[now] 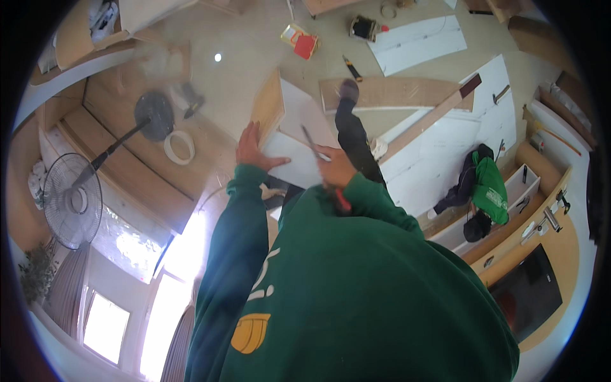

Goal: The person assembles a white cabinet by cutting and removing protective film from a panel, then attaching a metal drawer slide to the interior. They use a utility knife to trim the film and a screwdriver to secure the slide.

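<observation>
A pale wood and white panel piece (299, 114) with joined faces stands in front of me. My left hand (256, 149) grips its near left corner, fingers stretched along the wood-coloured side and thumb across the white face. To its right, my right hand (336, 168) is closed around a long hand tool with a narrow grey metal blade (310, 139) and a red handle (343, 201). The blade points up and left over the white face. Blur hides the tool's exact kind. My feet are partly hidden behind the panels and my sleeves.
White boards (420, 44) and a brown panel (394, 93) lie on the floor ahead, near a utility knife (352, 68). A co-worker in green (487, 188) crouches at right beside a long white box (519, 191). A standing fan (73, 200) is at left, near a tape roll (179, 147).
</observation>
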A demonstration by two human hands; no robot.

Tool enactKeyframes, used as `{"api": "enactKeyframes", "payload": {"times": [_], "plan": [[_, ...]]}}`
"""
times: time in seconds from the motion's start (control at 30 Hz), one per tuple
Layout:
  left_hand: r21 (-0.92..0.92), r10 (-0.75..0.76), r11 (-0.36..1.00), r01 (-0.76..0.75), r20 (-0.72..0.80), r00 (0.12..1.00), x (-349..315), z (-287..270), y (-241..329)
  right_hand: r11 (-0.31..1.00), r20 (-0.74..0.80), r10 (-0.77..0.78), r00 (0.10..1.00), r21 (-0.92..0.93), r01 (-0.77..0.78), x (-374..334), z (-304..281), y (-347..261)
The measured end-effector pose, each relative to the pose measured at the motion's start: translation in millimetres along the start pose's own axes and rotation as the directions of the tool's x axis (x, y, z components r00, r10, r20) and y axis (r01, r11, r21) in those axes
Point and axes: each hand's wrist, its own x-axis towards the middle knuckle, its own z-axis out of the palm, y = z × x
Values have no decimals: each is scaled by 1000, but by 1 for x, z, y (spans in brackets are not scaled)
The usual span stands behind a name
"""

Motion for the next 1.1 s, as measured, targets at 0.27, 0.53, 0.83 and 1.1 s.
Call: {"api": "enactKeyframes", "payload": {"times": [0.27, 0.53, 0.83, 1.1], "plan": [[146, 18, 989, -1, -115, 993, -5, 2, 32, 961, -304, 126, 944, 274, -40, -78, -96, 32], [483, 609, 604, -634, 234, 758, -30, 41, 62, 889, -360, 144, 922, 457, 40, -104, -92, 77], [322, 461, 676, -663, 518, 721, -12, 48, 78, 932, -293, 52, 955, 357, 59, -92, -86, 73], [216, 538, 766, -605, 300, 788, -44, 63, 120, 933, -218, 21, 976, 356, 59, -69, -88, 81]]}}
